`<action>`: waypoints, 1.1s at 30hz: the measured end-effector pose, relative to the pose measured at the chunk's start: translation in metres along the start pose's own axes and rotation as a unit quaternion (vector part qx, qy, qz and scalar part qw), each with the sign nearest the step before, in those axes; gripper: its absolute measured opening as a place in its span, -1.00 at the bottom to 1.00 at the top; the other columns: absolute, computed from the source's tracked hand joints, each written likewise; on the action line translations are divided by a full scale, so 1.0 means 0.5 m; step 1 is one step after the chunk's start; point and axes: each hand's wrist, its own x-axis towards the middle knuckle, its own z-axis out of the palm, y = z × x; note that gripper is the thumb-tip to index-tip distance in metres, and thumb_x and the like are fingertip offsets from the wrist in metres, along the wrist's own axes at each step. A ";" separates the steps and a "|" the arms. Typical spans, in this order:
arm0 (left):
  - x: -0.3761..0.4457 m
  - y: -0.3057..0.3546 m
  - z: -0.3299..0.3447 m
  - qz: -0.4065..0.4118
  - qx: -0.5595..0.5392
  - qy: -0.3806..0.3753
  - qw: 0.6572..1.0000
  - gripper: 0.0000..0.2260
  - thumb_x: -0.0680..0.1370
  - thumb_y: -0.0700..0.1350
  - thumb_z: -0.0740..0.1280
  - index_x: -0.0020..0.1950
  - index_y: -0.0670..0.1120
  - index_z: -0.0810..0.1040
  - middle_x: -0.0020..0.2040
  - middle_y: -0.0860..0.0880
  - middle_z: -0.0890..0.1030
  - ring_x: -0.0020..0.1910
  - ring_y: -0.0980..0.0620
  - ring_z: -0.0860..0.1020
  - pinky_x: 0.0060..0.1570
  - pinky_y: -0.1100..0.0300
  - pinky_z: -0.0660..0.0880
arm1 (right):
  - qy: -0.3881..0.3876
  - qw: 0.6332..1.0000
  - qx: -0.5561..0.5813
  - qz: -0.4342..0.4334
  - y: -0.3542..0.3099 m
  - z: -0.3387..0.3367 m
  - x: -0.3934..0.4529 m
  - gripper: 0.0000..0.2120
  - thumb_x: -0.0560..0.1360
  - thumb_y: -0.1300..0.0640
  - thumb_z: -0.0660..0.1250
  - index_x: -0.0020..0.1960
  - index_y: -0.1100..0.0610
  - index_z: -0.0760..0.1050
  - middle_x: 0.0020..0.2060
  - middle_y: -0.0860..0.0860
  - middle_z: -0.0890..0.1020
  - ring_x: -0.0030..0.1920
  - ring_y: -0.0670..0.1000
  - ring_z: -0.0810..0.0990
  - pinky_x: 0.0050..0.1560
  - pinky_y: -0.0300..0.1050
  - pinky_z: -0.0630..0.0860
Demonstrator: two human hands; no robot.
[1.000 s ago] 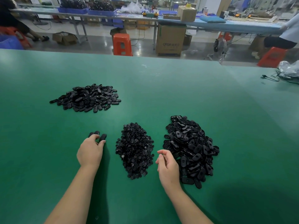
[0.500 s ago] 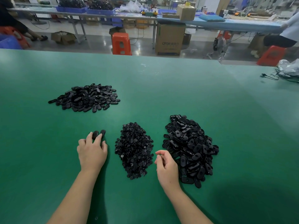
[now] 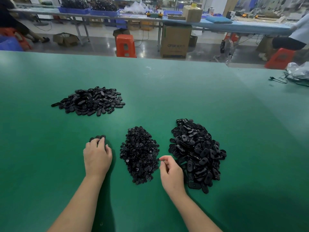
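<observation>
Left hand (image 3: 97, 156) curled over a few oval pieces (image 3: 100, 137) just left of the disc pile (image 3: 139, 153), right hand (image 3: 170, 171) fingertips drawn together at that pile's near edge, contents unclear; judged mid-task: far-left pile (image 3: 88, 101) done, large right shell pile (image 3: 197, 153) left.

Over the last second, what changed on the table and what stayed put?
The left hand uncurled and laid its fingers over the loose parts it had bunched at its fingertips; whether it grips them is unclear. The right hand stayed, fingers curled, beside the middle pile. That pile, the far pile and the right pile did not move.
</observation>
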 end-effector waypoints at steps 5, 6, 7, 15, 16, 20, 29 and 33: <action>-0.011 0.013 -0.021 0.033 -0.025 -0.051 0.998 -0.88 0.57 -0.22 0.36 0.06 -0.14 0.67 -0.20 -0.04 0.55 -0.43 -0.10 0.50 -0.48 0.12 0.48 | -0.038 0.985 -0.163 -0.052 -0.023 -0.032 0.032 -0.88 0.66 0.11 0.23 0.05 -0.02 0.54 -0.11 -0.14 0.57 -0.25 -0.19 0.53 -0.23 -0.27 0.48; -0.011 0.015 -0.023 0.039 -0.023 -0.053 0.998 -0.90 0.56 -0.22 0.36 0.01 -0.13 0.67 -0.23 -0.03 0.54 -0.44 -0.10 0.49 -0.49 0.12 0.47 | -0.026 0.969 -0.237 -0.068 -0.028 -0.047 0.045 -0.87 0.66 0.08 0.22 0.11 -0.02 0.54 -0.01 -0.12 0.56 -0.18 -0.15 0.58 -0.17 -0.22 0.53; -0.011 0.016 -0.025 0.041 -0.024 -0.053 0.997 -0.91 0.55 -0.22 0.37 -0.02 -0.13 0.67 -0.25 -0.03 0.53 -0.44 -0.10 0.49 -0.49 0.12 0.46 | -0.010 0.950 -0.304 -0.075 -0.033 -0.065 0.061 -0.84 0.67 0.05 0.20 0.17 -0.01 0.53 0.06 -0.10 0.54 -0.14 -0.09 0.61 -0.15 -0.19 0.55; -0.007 0.014 -0.028 0.041 -0.031 -0.059 0.997 -0.92 0.56 -0.20 0.36 -0.07 -0.12 0.66 -0.29 0.01 0.49 -0.46 -0.05 0.46 -0.54 0.14 0.44 | -0.060 0.839 -0.541 -0.022 -0.036 -0.145 0.149 -0.70 0.70 -0.07 0.13 0.16 0.12 0.50 0.16 0.07 0.47 -0.17 0.09 0.59 -0.27 -0.13 0.37; -0.008 0.014 -0.028 0.041 -0.032 -0.059 0.997 -0.92 0.55 -0.20 0.36 -0.07 -0.12 0.66 -0.29 0.00 0.49 -0.46 -0.05 0.46 -0.54 0.14 0.43 | -0.062 0.838 -0.542 -0.019 -0.035 -0.144 0.152 -0.70 0.70 -0.07 0.14 0.14 0.12 0.50 0.16 0.07 0.48 -0.20 0.09 0.56 -0.27 -0.13 0.37; -0.008 0.013 -0.028 0.042 -0.033 -0.059 0.997 -0.93 0.55 -0.21 0.37 -0.10 -0.12 0.65 -0.30 0.01 0.48 -0.47 -0.05 0.45 -0.54 0.18 0.40 | -0.068 0.863 -0.501 -0.006 -0.030 -0.141 0.162 -0.71 0.66 -0.08 0.23 0.24 0.10 0.47 0.20 0.05 0.48 -0.08 0.10 0.61 -0.20 -0.11 0.41; -0.008 0.017 -0.030 0.039 -0.032 -0.060 0.997 -0.92 0.55 -0.22 0.37 -0.10 -0.11 0.65 -0.29 -0.01 0.49 -0.46 -0.08 0.46 -0.53 0.17 0.40 | -0.036 0.922 -0.385 -0.009 -0.024 -0.151 0.165 -0.79 0.62 0.07 0.32 0.24 0.03 0.48 0.15 0.00 0.56 0.04 0.06 0.61 -0.03 -0.08 0.51; -0.008 0.016 -0.029 0.035 -0.033 -0.060 0.997 -0.91 0.55 -0.21 0.36 -0.10 -0.12 0.65 -0.29 0.00 0.49 -0.45 -0.07 0.46 -0.53 0.16 0.41 | -0.027 0.945 -0.326 -0.019 -0.026 -0.154 0.167 -0.73 0.65 0.10 0.28 0.34 0.03 0.49 0.12 0.02 0.54 -0.06 0.03 0.54 -0.09 -0.10 0.47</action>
